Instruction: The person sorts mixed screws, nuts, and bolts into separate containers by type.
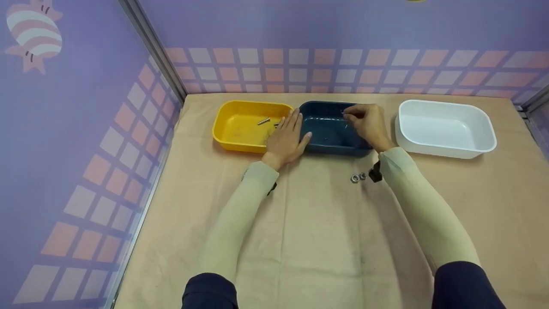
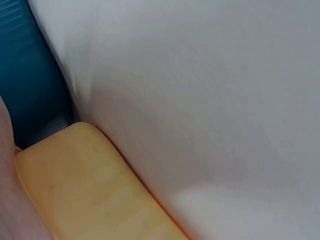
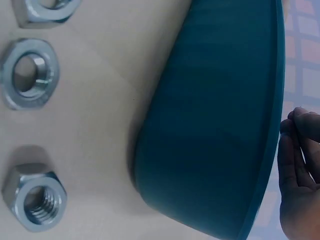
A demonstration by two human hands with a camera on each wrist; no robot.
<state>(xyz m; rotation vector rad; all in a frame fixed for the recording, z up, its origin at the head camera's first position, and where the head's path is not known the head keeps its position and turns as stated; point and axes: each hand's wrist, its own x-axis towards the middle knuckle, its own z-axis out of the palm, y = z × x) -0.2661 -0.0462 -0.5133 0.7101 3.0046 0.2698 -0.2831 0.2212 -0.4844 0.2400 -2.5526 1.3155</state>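
Note:
My left hand (image 1: 285,139) lies with straight fingers over the meeting rims of the yellow tray (image 1: 240,147) and the dark blue tray (image 1: 330,149). Over the right part of the blue tray, my right hand (image 1: 369,125) has thumb and fingertips pinched together. A tiny shiny piece shows at those fingertips, too small to name. Inside the yellow tray lie a bolt (image 1: 263,121) and another metal end partly hidden by the left hand. A small dark speck (image 1: 326,138) is on the blue tray's floor.
A white tray (image 1: 446,150) stands to the right. Hex nuts (image 1: 355,178) lie on the cloth in front of the blue tray; the right wrist view shows three, one a thicker nut (image 3: 35,197). Patterned panels (image 1: 274,25) wall the back and left.

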